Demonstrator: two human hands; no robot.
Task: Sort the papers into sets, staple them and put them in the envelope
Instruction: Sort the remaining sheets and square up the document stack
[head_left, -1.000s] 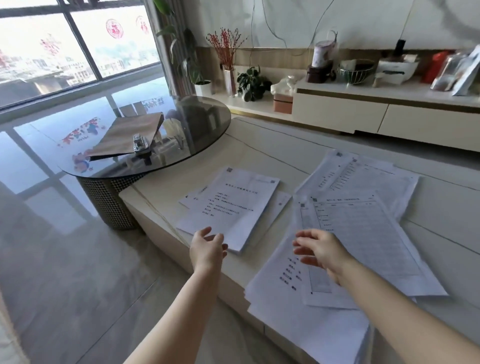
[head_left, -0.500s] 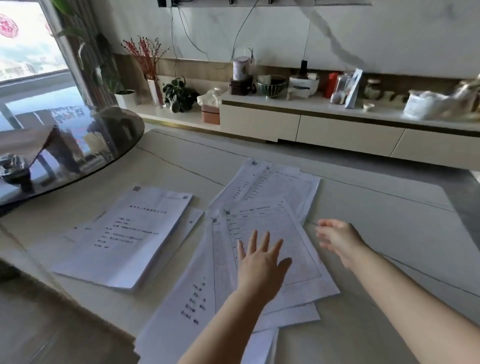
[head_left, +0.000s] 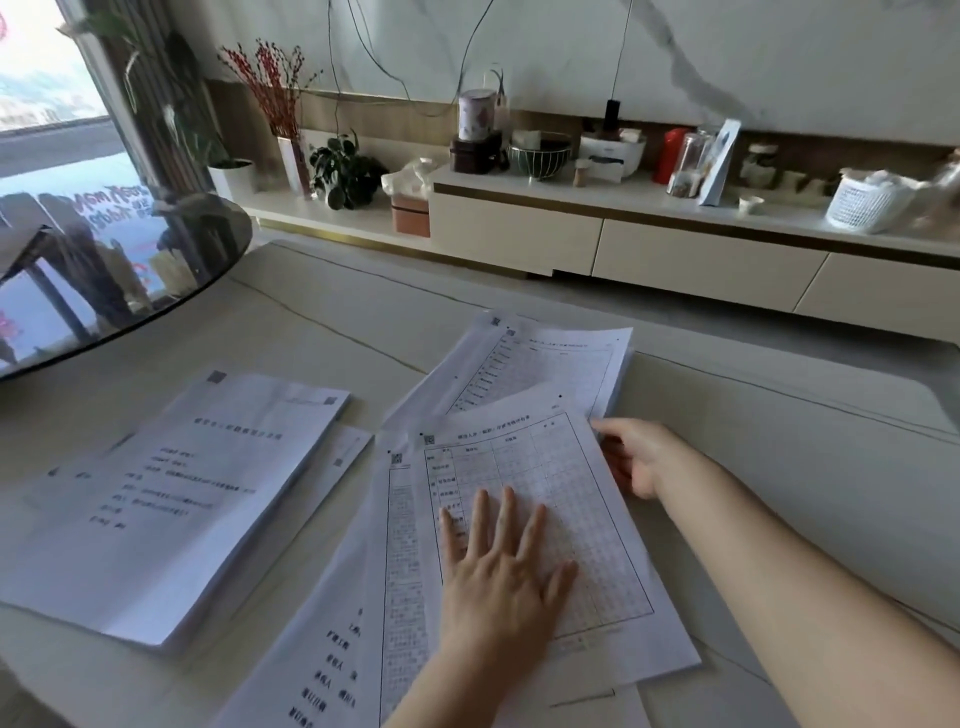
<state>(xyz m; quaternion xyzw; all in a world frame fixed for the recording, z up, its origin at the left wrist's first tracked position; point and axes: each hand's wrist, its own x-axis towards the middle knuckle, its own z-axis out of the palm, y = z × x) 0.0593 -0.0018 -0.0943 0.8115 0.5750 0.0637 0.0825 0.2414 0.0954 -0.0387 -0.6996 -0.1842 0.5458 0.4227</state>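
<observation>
Left hand (head_left: 498, 566) lies flat, fingers straight and spread, pressing the gridded form (head_left: 561, 467) atop the loose paper pile (head_left: 545, 358); right hand (head_left: 636, 457) meets the form's 2 o'clock edge, grip unclear; text stack (head_left: 197, 493) lies at 9 o'clock

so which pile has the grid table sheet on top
The fanned right pile, topped by the grid sheet; the neat left stack shows only text lines.

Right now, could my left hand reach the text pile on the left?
Probably yes. The left hand lies flat on the grid sheet, holding nothing, and only loose sheets and tabletop separate it from that pile.
</observation>
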